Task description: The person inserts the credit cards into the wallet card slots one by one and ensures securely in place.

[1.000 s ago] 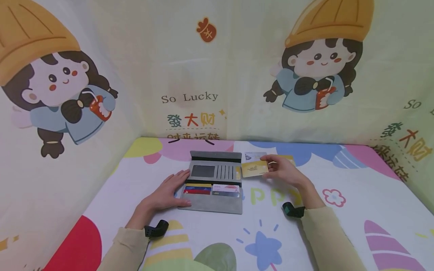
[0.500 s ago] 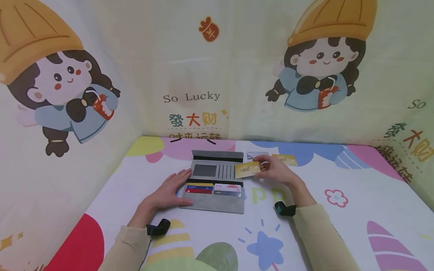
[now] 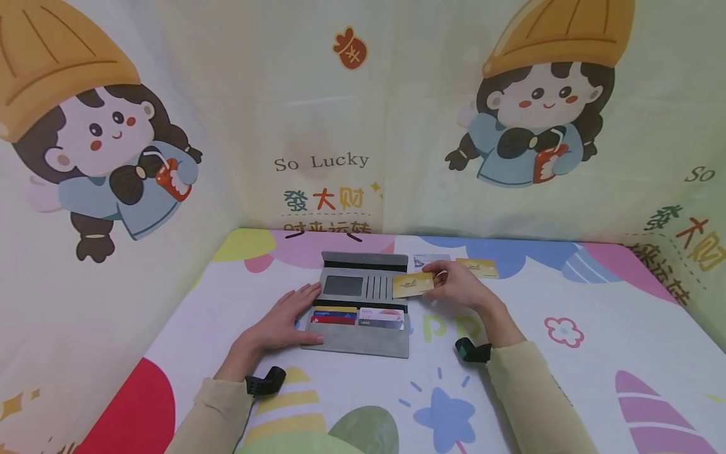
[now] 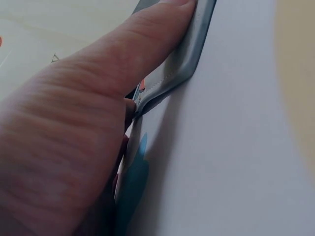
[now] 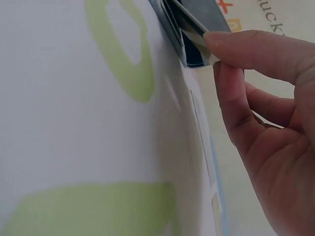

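A grey wallet [image 3: 363, 296] lies unfolded on the printed tabletop, with several cards in its lower slots. My left hand [image 3: 280, 321] lies flat on the wallet's left edge, fingers straight; in the left wrist view the thumb [image 4: 147, 44] presses on the grey wallet edge [image 4: 184, 69]. My right hand [image 3: 459, 284] pinches a gold card [image 3: 413, 285] by its right end and holds it at the right edge of the wallet's upper half. In the right wrist view the fingertips [image 5: 231, 49] hold the card [image 5: 199, 42] at the wallet's edge [image 5: 170, 19].
Two more cards lie on the table behind my right hand: a white one [image 3: 426, 259] and a gold one [image 3: 479, 268]. Printed cloth walls [image 3: 363, 126] close off the table at the back and on both sides.
My right hand has carried the gold card leftward, from beside the wallet to its right edge. The left hand has stayed on the wallet.
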{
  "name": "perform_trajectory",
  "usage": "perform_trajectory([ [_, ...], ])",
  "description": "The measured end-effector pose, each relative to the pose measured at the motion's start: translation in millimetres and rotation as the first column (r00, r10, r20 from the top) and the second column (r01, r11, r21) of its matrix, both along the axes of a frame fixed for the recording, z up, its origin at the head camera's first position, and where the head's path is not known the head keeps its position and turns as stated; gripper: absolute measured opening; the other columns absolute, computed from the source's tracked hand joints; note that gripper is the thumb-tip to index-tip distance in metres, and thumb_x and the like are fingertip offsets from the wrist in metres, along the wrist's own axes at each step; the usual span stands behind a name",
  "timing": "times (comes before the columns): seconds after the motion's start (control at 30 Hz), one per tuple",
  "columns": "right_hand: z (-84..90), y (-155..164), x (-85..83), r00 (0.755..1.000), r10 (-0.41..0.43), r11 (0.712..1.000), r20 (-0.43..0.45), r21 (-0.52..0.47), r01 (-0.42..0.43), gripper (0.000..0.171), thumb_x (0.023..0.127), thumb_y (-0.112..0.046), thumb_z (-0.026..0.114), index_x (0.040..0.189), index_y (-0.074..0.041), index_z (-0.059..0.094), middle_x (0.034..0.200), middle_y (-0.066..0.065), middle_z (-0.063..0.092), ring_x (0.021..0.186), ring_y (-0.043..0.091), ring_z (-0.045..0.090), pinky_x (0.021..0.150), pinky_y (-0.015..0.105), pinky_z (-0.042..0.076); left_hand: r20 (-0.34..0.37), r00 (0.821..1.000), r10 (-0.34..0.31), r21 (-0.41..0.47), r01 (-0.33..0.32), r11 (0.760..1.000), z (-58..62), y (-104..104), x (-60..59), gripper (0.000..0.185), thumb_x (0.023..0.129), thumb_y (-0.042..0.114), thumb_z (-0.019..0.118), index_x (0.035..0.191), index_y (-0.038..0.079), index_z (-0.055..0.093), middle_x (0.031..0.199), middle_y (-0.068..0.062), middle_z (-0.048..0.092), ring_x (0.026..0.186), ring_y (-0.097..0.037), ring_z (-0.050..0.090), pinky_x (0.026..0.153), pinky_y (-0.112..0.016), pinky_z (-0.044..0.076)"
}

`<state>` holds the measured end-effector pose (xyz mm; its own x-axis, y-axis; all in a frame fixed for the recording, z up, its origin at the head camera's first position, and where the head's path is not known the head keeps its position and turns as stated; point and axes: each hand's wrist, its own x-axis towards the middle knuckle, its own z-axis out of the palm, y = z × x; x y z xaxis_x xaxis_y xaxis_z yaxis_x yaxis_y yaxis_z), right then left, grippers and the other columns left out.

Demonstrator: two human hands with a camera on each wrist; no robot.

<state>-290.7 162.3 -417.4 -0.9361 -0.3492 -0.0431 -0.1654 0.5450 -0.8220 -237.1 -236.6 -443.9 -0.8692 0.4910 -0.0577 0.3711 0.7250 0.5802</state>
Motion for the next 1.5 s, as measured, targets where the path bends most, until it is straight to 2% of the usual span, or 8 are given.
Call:
perform_trajectory([
  [0.13, 2.6, -3.2, -0.5, 1.0, -0.016, 0.999, 0.008, 0.031, 0.016, 0.054, 0.075, -0.002, 0.085, 0.124, 0.006, 0.062, 0.083, 0.008, 0.054, 0.082, 0.024, 0.052, 0.071, 0.031, 0.042, -0.002, 1.0, -0.001, -0.001, 0.001, 1.0, 0.2, -0.3, 0.1, 0.107, 0.077, 0.054, 0.081, 0.159, 0.008, 0.031, 0.166, -0.008, 0.024, 0.153, -0.031, 0.011, 0.122, -0.055, 0.005],
  [0.33, 6.0, -6.2, -1.4, 0.999, -0.027, 0.997, 0.032, 0.078, 0.025, 0.054, 0.075, -0.006, 0.085, 0.125, 0.002, 0.063, 0.094, 0.01, 0.057, 0.089, 0.026, 0.053, 0.076, 0.034, 0.043, -0.001, 1.0, -0.001, -0.001, 0.001, 1.0, -0.7, -0.9, -0.2, 0.106, 0.077, 0.054, 0.081, 0.159, 0.008, 0.031, 0.166, -0.008, 0.024, 0.153, -0.031, 0.011, 0.122, -0.054, 0.005],
  [0.5, 7.9, -7.2, -4.3, 1.0, -0.014, 0.995, 0.004, 0.101, 0.013, 0.052, 0.075, -0.005, 0.083, 0.124, 0.003, 0.065, 0.1, 0.012, 0.059, 0.09, 0.027, 0.054, 0.075, 0.035, 0.044, 0.0, 1.0, -0.005, -0.007, 0.005, 1.0, -2.3, -1.0, -0.6, 0.107, 0.078, 0.055, 0.08, 0.159, 0.008, 0.03, 0.166, -0.008, 0.024, 0.153, -0.031, 0.011, 0.122, -0.054, 0.005],
  [0.7, 5.5, -8.8, -8.1, 1.0, 0.02, 0.999, -0.015, 0.049, -0.019, 0.052, 0.074, -0.002, 0.083, 0.122, 0.006, 0.065, 0.093, 0.011, 0.058, 0.085, 0.025, 0.054, 0.072, 0.032, 0.044, 0.0, 1.0, 0.005, -0.005, -0.005, 1.0, -1.6, -0.7, -0.2, 0.107, 0.077, 0.054, 0.081, 0.159, 0.008, 0.03, 0.166, -0.008, 0.024, 0.153, -0.031, 0.011, 0.122, -0.054, 0.005],
  [0.93, -1.2, -7.5, -4.9, 1.0, 0.024, 1.0, -0.008, -0.019, -0.024, 0.056, 0.073, 0.001, 0.084, 0.124, 0.008, 0.062, 0.084, 0.009, 0.053, 0.077, 0.022, 0.051, 0.068, 0.029, 0.042, -0.008, 1.0, -0.008, -0.013, 0.008, 1.0, -1.9, 0.0, -1.5, 0.107, 0.078, 0.055, 0.08, 0.159, 0.007, 0.03, 0.166, -0.009, 0.024, 0.153, -0.031, 0.011, 0.122, -0.053, 0.005],
  [1.07, -5.6, -8.2, -3.9, 0.999, 0.029, 1.0, 0.016, -0.004, -0.029, 0.057, 0.077, -0.002, 0.084, 0.127, 0.006, 0.059, 0.088, 0.009, 0.053, 0.081, 0.022, 0.051, 0.073, 0.031, 0.042, -0.012, 1.0, -0.003, -0.012, 0.003, 1.0, -1.2, -0.6, -2.1, 0.106, 0.078, 0.054, 0.081, 0.159, 0.006, 0.031, 0.165, -0.009, 0.024, 0.153, -0.031, 0.011, 0.122, -0.053, 0.005],
  [1.3, -5.1, -5.9, -1.7, 0.998, 0.028, 0.996, 0.062, 0.078, -0.033, 0.057, 0.082, -0.004, 0.082, 0.131, 0.004, 0.055, 0.108, 0.013, 0.056, 0.095, 0.026, 0.056, 0.087, 0.039, 0.046, -0.006, 1.0, -0.006, -0.008, 0.006, 1.0, -2.2, -0.4, -1.9, 0.106, 0.078, 0.054, 0.081, 0.159, 0.007, 0.03, 0.166, -0.009, 0.024, 0.153, -0.031, 0.011, 0.122, -0.053, 0.005],
  [1.5, -7.3, -0.6, -2.1, 0.997, 0.04, 0.997, 0.062, 0.065, -0.044, 0.053, 0.083, -0.004, 0.082, 0.128, 0.005, 0.056, 0.105, 0.012, 0.058, 0.092, 0.025, 0.058, 0.088, 0.038, 0.048, -0.012, 1.0, -0.009, -0.011, 0.009, 1.0, -1.6, -0.5, -1.9, 0.107, 0.077, 0.053, 0.081, 0.159, 0.007, 0.03, 0.166, -0.009, 0.024, 0.153, -0.031, 0.012, 0.122, -0.054, 0.006],
])
